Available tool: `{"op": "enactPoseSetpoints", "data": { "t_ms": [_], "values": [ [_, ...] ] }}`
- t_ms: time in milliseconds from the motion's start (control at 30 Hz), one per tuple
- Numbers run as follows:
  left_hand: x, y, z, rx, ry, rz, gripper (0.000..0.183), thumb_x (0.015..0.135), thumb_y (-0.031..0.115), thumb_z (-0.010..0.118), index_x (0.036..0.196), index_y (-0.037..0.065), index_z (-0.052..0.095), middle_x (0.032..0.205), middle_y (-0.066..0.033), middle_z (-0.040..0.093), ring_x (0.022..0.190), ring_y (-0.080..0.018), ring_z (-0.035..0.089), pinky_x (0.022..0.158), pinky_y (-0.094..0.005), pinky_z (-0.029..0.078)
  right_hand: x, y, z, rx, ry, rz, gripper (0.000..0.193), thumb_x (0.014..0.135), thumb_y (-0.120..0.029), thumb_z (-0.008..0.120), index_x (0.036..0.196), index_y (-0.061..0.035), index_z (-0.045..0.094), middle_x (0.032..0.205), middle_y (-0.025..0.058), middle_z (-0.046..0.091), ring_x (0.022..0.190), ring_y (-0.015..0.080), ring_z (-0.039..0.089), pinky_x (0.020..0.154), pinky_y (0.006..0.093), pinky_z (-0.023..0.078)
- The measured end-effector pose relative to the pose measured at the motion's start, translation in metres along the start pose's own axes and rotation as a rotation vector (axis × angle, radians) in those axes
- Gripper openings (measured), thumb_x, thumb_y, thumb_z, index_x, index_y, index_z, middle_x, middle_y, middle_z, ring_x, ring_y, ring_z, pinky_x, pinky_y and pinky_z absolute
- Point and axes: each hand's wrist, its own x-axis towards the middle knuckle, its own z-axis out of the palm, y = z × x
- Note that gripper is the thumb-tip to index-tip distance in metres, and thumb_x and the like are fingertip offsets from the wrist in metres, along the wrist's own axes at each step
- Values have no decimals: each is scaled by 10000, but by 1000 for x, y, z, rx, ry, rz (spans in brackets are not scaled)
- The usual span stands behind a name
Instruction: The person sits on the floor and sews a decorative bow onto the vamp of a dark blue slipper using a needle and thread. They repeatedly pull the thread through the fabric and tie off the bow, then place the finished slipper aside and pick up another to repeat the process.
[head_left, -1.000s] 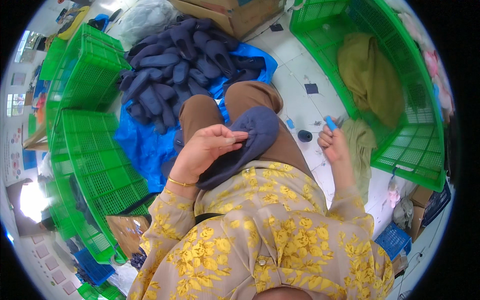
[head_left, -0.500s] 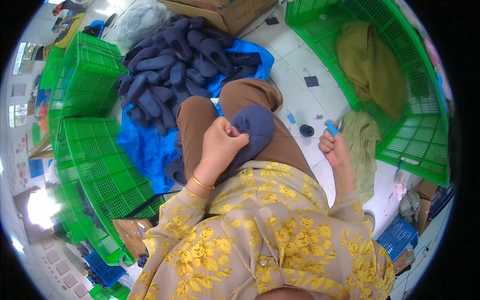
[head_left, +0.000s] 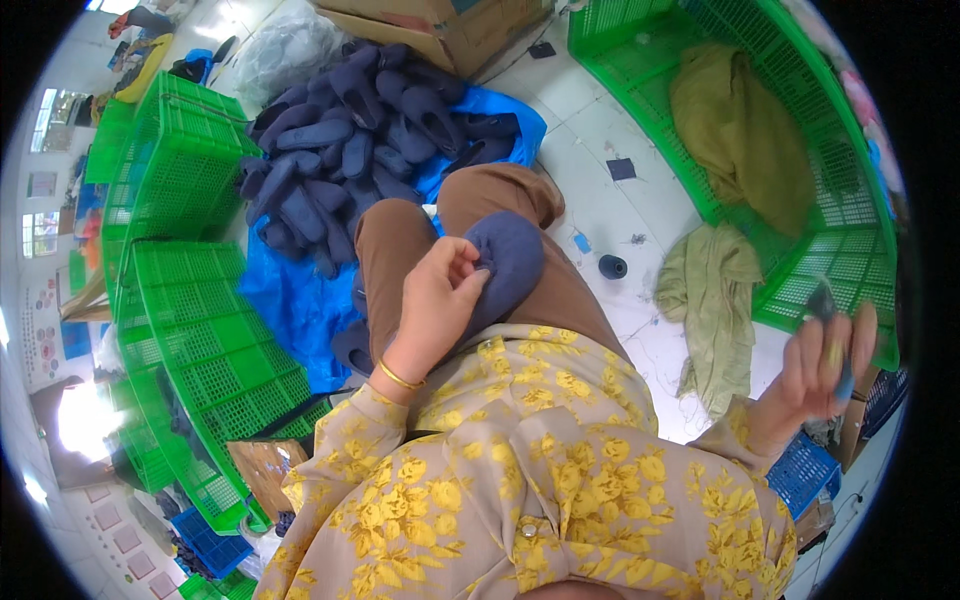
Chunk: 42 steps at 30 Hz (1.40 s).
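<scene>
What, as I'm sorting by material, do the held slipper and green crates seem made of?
Slipper: probably soft matte fabric, weave unclear, since it puckers beside the left fingers. Green crates: likely moulded plastic, faintly glossy, with regular grids of holes.

I count two hands, one left hand [head_left: 437, 300] and one right hand [head_left: 828, 360]; one navy slipper [head_left: 515, 268] between the knees, one gold bracelet [head_left: 400, 379], one black spool [head_left: 613, 267], two dark squares [head_left: 620, 169], two olive cloths [head_left: 738, 135], two blue baskets [head_left: 803, 473]. Heaped slippers [head_left: 357, 150] number well over a dozen; green crates [head_left: 195, 290] overlap too much for an exact tally.
</scene>
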Motion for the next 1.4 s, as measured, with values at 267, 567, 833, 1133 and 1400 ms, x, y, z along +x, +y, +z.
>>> {"op": "enactPoseSetpoints", "data": {
  "t_ms": [267,567,833,1133,1400],
  "values": [
    [-5,31,-6,247,-111,24,258,810,181,723,690,-20,614,708,-95,578,616,-159,554,581,-308,463,48,51,75,410,-793,107,194,969,-92,520,1015,40,655,883,180,620,733,321,613,709,414,539],
    [-22,32,-30,-75,-234,-37,45,824,34,691,851,4,669,898,-25,618,737,-67,528,655,-216,431,47,171,42,-575,60,605,195,881,-20,575,1062,-53,641,935,54,661,815,195,621,724,323,486],
    [-18,22,-36,-154,-221,-55,59,880,25,641,936,15,625,817,45,559,721,-30,475,643,-189,399,49,220,21,-926,-212,550,221,852,-12,567,1052,-76,636,934,106,659,814,263,621,739,335,489],
    [-23,37,-24,-67,-126,1,65,859,52,680,859,-4,647,765,13,579,679,-38,491,591,-198,402,45,215,26,-1009,-128,512,152,853,-85,605,1004,-78,625,889,108,624,801,283,607,708,356,476],
    [-36,39,-7,115,0,130,39,822,18,649,829,17,611,772,-57,561,641,-140,537,567,-260,428,44,222,28,-825,-9,425,126,828,-53,627,953,-68,619,837,75,558,750,231,564,666,324,448]
  ]
}}
